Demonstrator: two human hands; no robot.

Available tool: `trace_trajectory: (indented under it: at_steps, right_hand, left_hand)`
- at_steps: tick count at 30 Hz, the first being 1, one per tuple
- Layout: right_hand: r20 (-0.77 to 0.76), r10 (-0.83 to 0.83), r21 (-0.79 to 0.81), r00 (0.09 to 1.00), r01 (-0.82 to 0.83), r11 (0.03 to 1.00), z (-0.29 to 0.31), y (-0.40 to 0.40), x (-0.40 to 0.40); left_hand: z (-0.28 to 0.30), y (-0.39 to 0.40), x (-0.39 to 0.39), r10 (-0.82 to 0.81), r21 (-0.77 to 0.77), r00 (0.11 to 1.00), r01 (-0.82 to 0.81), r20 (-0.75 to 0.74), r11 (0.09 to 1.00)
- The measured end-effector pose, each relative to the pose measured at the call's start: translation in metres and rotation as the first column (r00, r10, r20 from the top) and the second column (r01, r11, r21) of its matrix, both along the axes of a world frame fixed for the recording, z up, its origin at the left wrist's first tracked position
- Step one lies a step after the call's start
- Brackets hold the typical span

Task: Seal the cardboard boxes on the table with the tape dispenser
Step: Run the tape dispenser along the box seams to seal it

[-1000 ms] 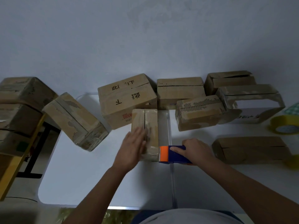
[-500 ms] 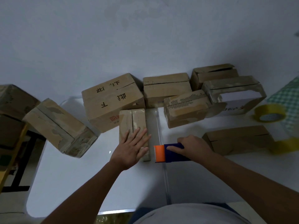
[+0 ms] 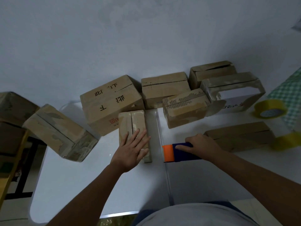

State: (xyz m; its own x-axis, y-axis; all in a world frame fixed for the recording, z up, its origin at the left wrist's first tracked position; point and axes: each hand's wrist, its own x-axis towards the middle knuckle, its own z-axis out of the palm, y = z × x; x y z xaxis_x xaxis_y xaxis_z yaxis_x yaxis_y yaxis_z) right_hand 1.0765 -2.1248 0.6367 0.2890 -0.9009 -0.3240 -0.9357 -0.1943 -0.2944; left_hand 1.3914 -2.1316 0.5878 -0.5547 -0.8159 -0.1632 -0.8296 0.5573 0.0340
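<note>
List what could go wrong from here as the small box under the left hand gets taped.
1. The left hand lies flat over the near end of the small box, covering part of its seam; tape could catch the fingers.
2. The tape dispenser in the right hand sits beside the box, not on it; a skewed start might miss the seam.
3. The box sits close beside the printed box; pushing may shift both.

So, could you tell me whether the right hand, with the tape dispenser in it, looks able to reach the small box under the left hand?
Probably yes: bare table separates the tape dispenser in the right hand from the small box, though the left hand covers its near end.
</note>
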Motion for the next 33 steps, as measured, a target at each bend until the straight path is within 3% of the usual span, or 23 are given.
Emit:
trace_trajectory:
  at_steps: [10,15,18,20,24,29,33]
  right_hand:
    - [-0.02,-0.022,0.018,1.0,0.023,1.0,0.004,0.005,-0.001]
    - [-0.058,-0.016,0.054,0.998,0.019,0.998,0.021,-0.001,0.003]
    - [-0.098,0.0,0.078,0.995,0.008,0.997,0.028,-0.002,0.007]
    - [-0.136,0.002,0.075,0.991,0.009,0.997,0.031,-0.003,0.011]
    - [-0.207,-0.002,0.012,0.978,0.005,1.0,0.032,-0.004,0.028]
    - [-0.267,-0.012,0.019,0.964,0.017,1.0,0.024,-0.009,0.046]
    - [-0.23,-0.046,0.048,0.972,0.058,0.997,0.014,-0.015,0.049]
  left_hand:
    - [-0.002,0.0,-0.001,-0.021,-0.039,0.997,0.018,-0.071,0.999]
    - [0.006,-0.004,-0.014,-0.148,-0.121,0.968,0.125,-0.203,0.985]
    - [-0.001,0.004,-0.022,0.019,-0.013,0.922,-0.026,-0.386,1.0]
    - [-0.008,0.012,-0.025,0.111,-0.024,0.89,-0.135,-0.442,0.99]
    - [-0.014,0.021,-0.03,0.225,-0.043,0.864,-0.272,-0.45,0.961]
    - [-0.013,0.02,-0.031,0.23,-0.052,0.876,-0.277,-0.424,0.96]
    - [-0.012,0.021,-0.033,0.242,-0.042,0.887,-0.28,-0.392,0.959]
